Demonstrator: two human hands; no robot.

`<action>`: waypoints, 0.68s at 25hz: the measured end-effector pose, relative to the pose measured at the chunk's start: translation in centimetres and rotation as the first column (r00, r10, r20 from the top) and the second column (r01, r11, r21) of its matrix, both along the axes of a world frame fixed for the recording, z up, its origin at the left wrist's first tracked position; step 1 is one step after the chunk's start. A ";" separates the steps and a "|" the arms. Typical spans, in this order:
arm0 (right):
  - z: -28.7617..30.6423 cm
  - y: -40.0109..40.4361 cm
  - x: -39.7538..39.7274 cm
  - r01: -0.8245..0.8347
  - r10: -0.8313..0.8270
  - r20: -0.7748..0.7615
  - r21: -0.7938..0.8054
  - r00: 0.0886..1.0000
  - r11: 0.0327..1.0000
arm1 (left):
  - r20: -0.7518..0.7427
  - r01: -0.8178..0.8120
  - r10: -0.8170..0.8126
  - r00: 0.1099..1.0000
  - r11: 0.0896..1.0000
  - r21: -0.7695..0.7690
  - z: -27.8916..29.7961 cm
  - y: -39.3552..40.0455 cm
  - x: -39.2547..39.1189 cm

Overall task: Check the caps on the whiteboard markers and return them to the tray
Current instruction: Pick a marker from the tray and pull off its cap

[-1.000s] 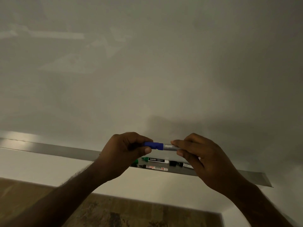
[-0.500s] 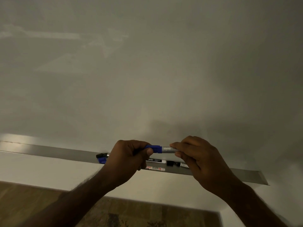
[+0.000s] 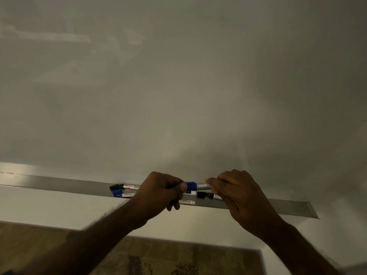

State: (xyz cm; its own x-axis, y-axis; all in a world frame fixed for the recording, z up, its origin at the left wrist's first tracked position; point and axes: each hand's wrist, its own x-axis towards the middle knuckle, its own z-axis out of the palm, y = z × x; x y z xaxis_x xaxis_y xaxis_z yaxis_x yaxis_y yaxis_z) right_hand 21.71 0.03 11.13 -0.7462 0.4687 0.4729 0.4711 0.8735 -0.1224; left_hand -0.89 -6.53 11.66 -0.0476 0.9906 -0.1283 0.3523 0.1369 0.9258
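Low in the middle of the frame, the person holds a blue-capped marker [image 3: 195, 185] level between both hands, just above the metal tray [image 3: 59, 185] that runs along the bottom edge of the whiteboard [image 3: 178, 86]. The left hand [image 3: 158, 192] is curled round the cap end, thumb tip pressed against the blue cap [image 3: 191, 185], so its grip is closed on the marker. The right hand [image 3: 236, 192] pinches the silver barrel with its fingertips [image 3: 211, 181], its grip likewise closed on the same marker. The two hands sit close together, with only a short stretch of cap and barrel showing between them; the cap looks seated against the barrel, though I cannot tell how firmly.

In the tray, to the left of the left hand, lie a black-capped marker [image 3: 124, 186] and, just in front of it, another blue-capped marker [image 3: 122, 194], both lengthwise along the tray. Beneath the hands, partly hidden, a marker with a red label [image 3: 186, 202] lies near the tray's front edge, and a marker with a black section [image 3: 205, 195] lies behind it. The tray slants from the left edge down toward the lower right. Along the bottom of the frame, patterned brown floor [image 3: 178, 262] shows below the pale wall [image 3: 49, 207].
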 end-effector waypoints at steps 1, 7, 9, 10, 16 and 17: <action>-0.6 0.5 0.2 0.001 -0.001 0.002 -0.048 1.000 0.999 | -0.032 0.019 -0.020 0.999 1.000 -0.020 -0.4 0.5 0.1; -7.0 3.1 2.1 0.159 -0.191 -0.041 -0.394 0.981 0.905 | -0.412 0.103 -0.062 0.909 0.992 0.078 -4.5 5.3 1.6; -9.4 3.7 2.6 0.284 -0.302 0.007 -0.360 0.953 0.889 | -0.475 0.098 -0.039 0.879 0.990 0.099 -6.9 6.5 2.8; -10.3 3.9 2.7 0.345 -0.355 0.037 -0.347 0.934 0.872 | -0.496 0.094 -0.029 0.868 0.990 0.106 -8.2 7.0 3.5; -15.3 4.7 2.7 0.555 -0.505 0.234 -0.286 0.831 0.781 | -0.734 0.235 -0.044 0.677 0.959 0.159 -15.2 8.6 6.3; -16.0 4.8 2.6 0.570 -0.513 0.255 -0.279 0.820 0.773 | -0.752 0.234 -0.039 0.658 0.960 0.154 -15.8 8.8 6.5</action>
State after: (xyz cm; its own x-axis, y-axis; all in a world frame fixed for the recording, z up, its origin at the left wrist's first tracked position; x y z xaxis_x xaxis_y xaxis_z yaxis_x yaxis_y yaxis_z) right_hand 24.31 4.84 -4.87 -0.3703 0.9215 0.1173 0.8907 0.3880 -0.2370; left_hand 5.56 2.27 -4.18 0.1083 0.9884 0.1065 0.9268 -0.1392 0.3489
